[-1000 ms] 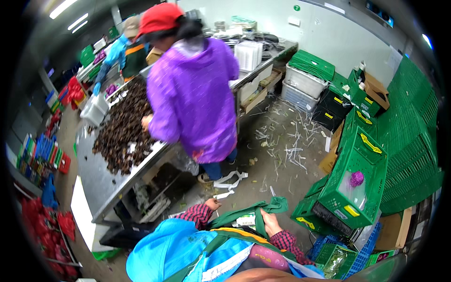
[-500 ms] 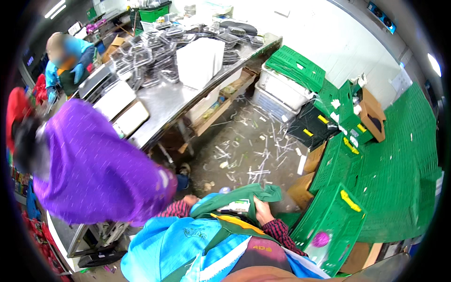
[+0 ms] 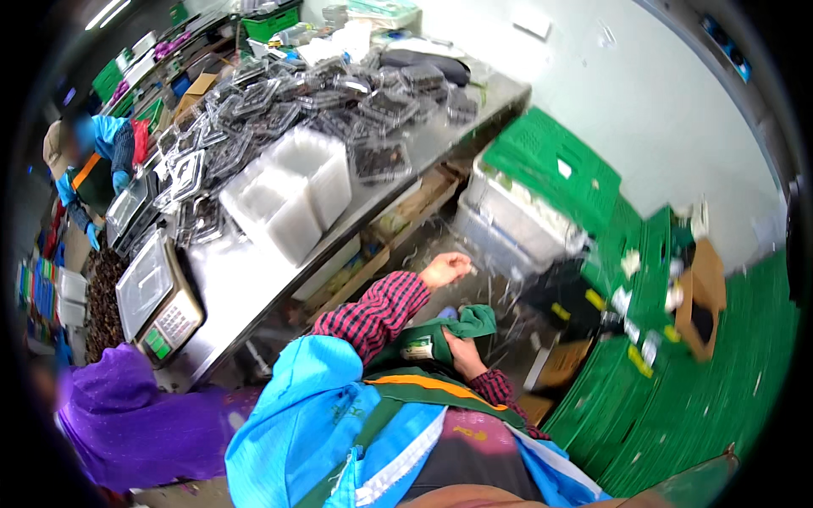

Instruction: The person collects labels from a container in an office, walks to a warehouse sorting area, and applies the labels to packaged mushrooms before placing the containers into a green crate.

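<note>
Swung forward since a moment ago, the left hand [image 3: 445, 269] is held out over littered floor [image 3: 500, 292], its fingers half-curled; whether anything is pinched can't be told. Green cloth [image 3: 476, 322] is clamped in the right hand's [image 3: 464, 354] fingers, at the waist. Clear plastic boxes [image 3: 254, 100] are heaped across the steel counter [image 3: 222, 284].

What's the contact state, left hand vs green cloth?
Apart. The head view shows it: the left hand is out beyond the green cloth, with floor visible between them.
</note>
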